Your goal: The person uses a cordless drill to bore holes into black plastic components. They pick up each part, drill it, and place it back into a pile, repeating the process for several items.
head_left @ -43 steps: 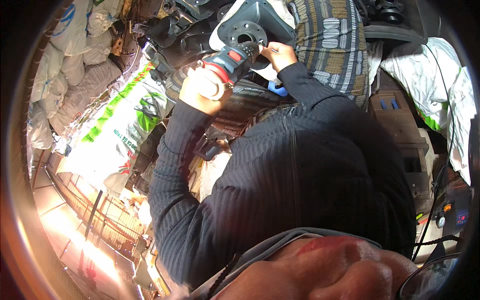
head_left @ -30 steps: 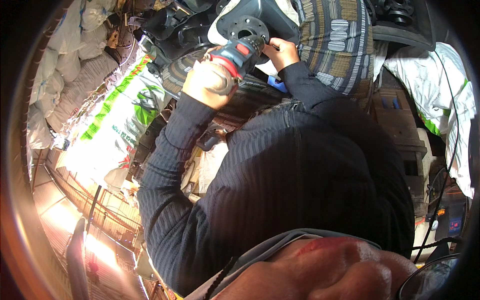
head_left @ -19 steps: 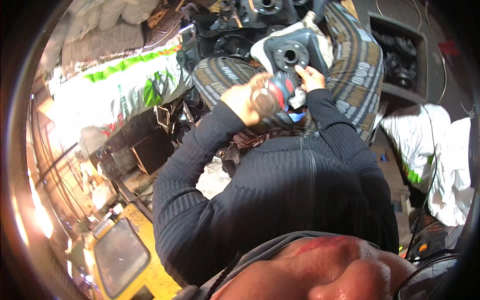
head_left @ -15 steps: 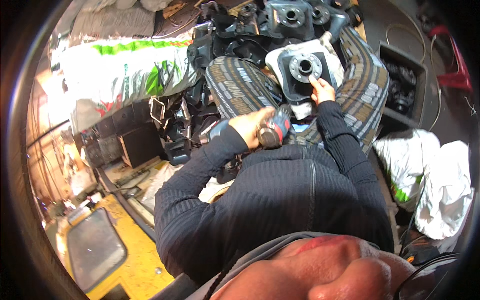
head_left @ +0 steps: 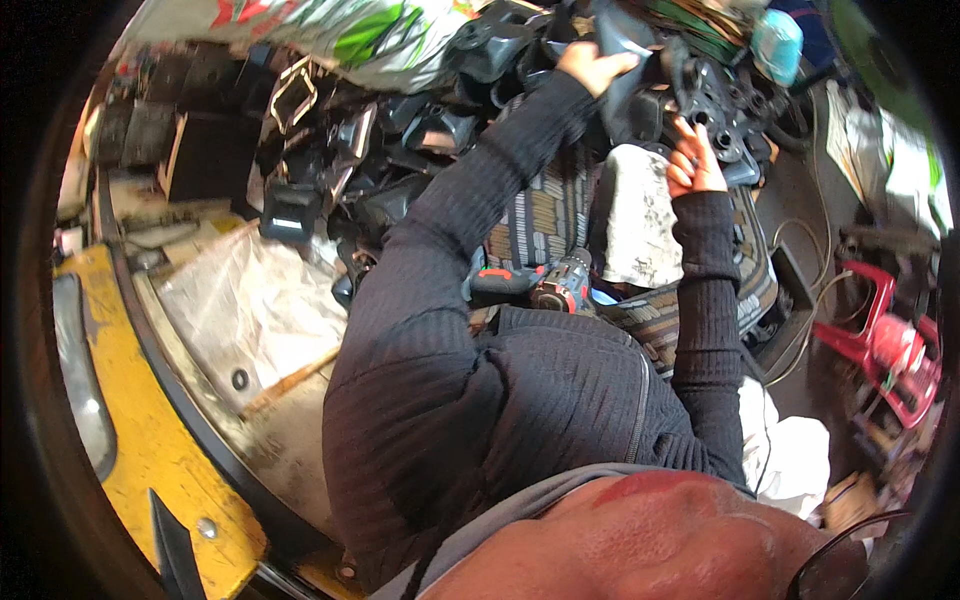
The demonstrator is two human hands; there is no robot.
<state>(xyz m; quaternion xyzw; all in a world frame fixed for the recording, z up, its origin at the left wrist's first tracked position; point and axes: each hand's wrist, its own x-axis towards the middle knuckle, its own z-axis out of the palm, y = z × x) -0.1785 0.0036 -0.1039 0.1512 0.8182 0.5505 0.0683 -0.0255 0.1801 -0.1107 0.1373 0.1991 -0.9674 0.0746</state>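
Note:
My left hand (head_left: 592, 68) stretches to the far side of my lap, closed on a shiny black curved part (head_left: 626, 75), with the thumb along its edge. My right hand (head_left: 698, 165) is raised beside a heap of black parts with round hubs (head_left: 722, 130); its fingers are loosely bent and slightly apart, and I see nothing held in them. A red and dark cordless drill (head_left: 560, 288) lies in my lap. A stained white cloth (head_left: 640, 225) covers part of my patterned trousers between my arms.
Several black parts (head_left: 420, 130) are piled left of my legs, below a white and green sack (head_left: 390, 40). A clear plastic sheet (head_left: 255, 300) and a yellow panel (head_left: 160, 430) lie at left. At right are a red frame (head_left: 870, 300) and a loose cable (head_left: 822, 260).
My left hand has let go of the drill and reached forward to the black part. The hubbed part has left my lap, uncovering the cloth. The view has swung right.

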